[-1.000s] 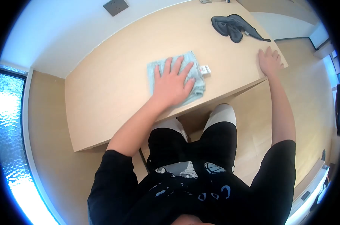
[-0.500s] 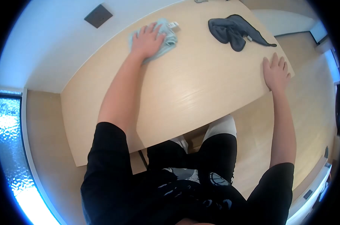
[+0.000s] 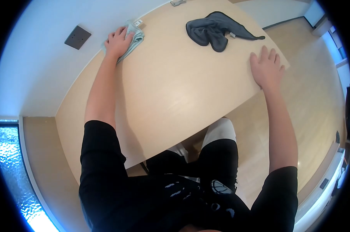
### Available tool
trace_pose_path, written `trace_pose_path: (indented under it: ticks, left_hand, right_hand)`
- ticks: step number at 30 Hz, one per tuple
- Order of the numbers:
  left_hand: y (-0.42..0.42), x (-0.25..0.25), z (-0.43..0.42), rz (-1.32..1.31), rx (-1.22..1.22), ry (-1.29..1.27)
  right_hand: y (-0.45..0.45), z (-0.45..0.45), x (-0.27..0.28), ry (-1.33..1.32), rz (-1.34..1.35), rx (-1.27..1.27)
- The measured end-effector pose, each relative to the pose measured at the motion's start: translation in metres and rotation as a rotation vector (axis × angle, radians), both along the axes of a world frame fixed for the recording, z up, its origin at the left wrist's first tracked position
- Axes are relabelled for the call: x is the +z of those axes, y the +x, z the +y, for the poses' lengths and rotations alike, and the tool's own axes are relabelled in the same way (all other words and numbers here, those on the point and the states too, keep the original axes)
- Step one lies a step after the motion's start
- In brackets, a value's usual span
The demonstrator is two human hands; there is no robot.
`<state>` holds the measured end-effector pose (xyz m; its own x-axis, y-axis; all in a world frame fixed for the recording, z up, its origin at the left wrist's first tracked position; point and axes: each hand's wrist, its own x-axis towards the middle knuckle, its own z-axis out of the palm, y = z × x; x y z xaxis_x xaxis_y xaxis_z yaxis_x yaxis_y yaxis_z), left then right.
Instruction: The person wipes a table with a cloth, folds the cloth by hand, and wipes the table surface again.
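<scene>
My left hand (image 3: 119,43) presses down on a pale blue-green cloth (image 3: 136,38), its fingers bent over the bunched fabric. A white tag sticks out at the cloth's far corner. Cloth and hand are at the table's far left edge, against the wall. Palm down near the right corner of the light wooden table (image 3: 171,89) rests my right hand (image 3: 267,69), fingers spread, with nothing in it. A crumpled dark grey cloth (image 3: 217,33) with a small tag lies beyond my right hand, apart from both hands.
On the white wall at the left is a dark socket plate (image 3: 78,37). A small grey object (image 3: 178,2) sits at the table's far edge. My legs (image 3: 217,154) are at the near edge. A textured window (image 3: 8,154) glows at the lower left.
My left hand has slid the pale cloth closer to the wall. My right hand stays near the table corner, and the dark grey cloth lies as before. The view has shifted.
</scene>
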<state>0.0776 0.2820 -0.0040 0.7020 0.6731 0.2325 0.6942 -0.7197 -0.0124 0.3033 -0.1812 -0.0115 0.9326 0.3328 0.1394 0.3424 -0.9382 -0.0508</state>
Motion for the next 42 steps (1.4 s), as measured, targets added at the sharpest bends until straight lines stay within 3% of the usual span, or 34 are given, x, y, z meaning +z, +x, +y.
trace_pose_path:
  ticks: [9,18,22,26,33,42]
  left_hand:
    - [-0.015,0.006,-0.039,0.071,0.117,-0.097]
    - [-0.111,0.0,-0.197,0.047,-0.272,-0.001]
    - [-0.162,0.027,-0.299,0.086,-0.433,-0.075]
    - [-0.204,0.042,-0.346,0.092,-0.452,-0.18]
    - [-0.236,0.041,-0.343,0.127,-0.357,-0.236]
    - [-0.207,0.03,-0.247,0.073,-0.221,-0.182]
  right_hand:
    - [-0.003,-0.004,0.004,0.052,-0.001,0.005]
    - [0.003,-0.001,-0.003,0.013,-0.011,0.005]
    - [0.006,0.0,-0.006,0.026,0.004,0.01]
    - [0.006,-0.001,-0.004,0.023,0.018,0.021]
    - [0.009,-0.001,-0.01,0.023,0.008,0.023]
    - [0.008,0.001,-0.009,0.005,-0.002,0.01]
